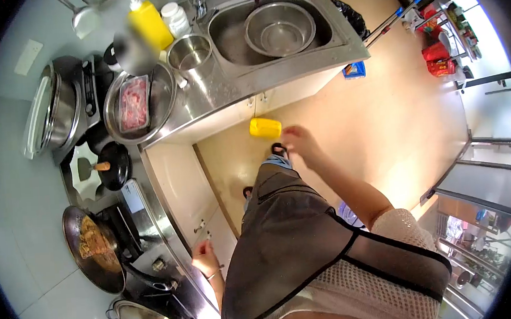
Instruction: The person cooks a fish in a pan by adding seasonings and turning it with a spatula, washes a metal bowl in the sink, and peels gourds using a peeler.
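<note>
Yellow item (pixel 265 128) located at the fingertips of the right hand (pixel 299 142), over the tan floor (pixel 382 109) and beside the white cabinet (pixel 179 173); contact cannot be confirmed. Right hand's fingers bent; grip cannot be told. Left hand (pixel 205 259) near the counter (pixel 204 98) edge, fingers curled; whether closed cannot be told. Counter bears a sink (pixel 230 45) with a steel bowl (pixel 280 30), and a basin (pixel 165 103) holding packed meat (pixel 134 104). Wok (pixel 78 264) contains food (pixel 95 245). Item: bright yellow, blocky, rounded corners.

Shiny metal sink (pixel 229 59), smooth
</note>
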### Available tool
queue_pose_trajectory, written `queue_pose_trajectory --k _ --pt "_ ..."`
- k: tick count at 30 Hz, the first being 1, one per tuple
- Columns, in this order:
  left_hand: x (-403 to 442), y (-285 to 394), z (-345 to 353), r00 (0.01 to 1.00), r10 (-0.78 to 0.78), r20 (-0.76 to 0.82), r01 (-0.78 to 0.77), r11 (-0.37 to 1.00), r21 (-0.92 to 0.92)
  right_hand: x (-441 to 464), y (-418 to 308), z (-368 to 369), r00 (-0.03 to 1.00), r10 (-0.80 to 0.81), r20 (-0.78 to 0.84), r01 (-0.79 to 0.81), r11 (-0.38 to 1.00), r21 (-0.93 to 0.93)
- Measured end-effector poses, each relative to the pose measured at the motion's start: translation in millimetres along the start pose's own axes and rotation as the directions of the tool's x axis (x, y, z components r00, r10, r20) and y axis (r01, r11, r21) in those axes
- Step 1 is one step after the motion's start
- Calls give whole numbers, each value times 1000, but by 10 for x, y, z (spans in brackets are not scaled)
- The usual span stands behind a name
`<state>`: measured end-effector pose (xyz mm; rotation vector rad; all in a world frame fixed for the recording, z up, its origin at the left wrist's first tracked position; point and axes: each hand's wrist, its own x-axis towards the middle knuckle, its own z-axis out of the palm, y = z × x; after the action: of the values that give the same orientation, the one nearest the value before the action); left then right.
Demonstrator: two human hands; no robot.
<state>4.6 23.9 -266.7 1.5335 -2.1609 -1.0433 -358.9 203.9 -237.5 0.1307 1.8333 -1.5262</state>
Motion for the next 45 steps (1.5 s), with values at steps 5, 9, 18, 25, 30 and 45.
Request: queue_pose_trajectory --k 5,9,18,25,30,45 --pt "142 863 466 969 50 241 -43 998 -35 643 -533 -604 848 -376 -374 285 918 -275" --pt "561 1666 927 934 234 269 -203 970 -136 1526 -840 -1200 797 -443 -410 301 880 -367" --pt "1962 4007 2397 728 685 -22 -685 726 -60 3446 -1266 -1929 875 35 -483 -73 996 -59" --pt "3385 4730 3378 552 782 -290 -697 624 354 2968 -2067 -1330 306 -930 206 558 -1 -830" --pt "3502 4478 3478 844 521 130 -507 696 507 2806 -2603 -1737 69 -956 284 611 -185 -770" --pt "2600 4475 4811 939 107 327 -281 785 552 2584 -2009 -1475 982 -79 -169 105 983 150"
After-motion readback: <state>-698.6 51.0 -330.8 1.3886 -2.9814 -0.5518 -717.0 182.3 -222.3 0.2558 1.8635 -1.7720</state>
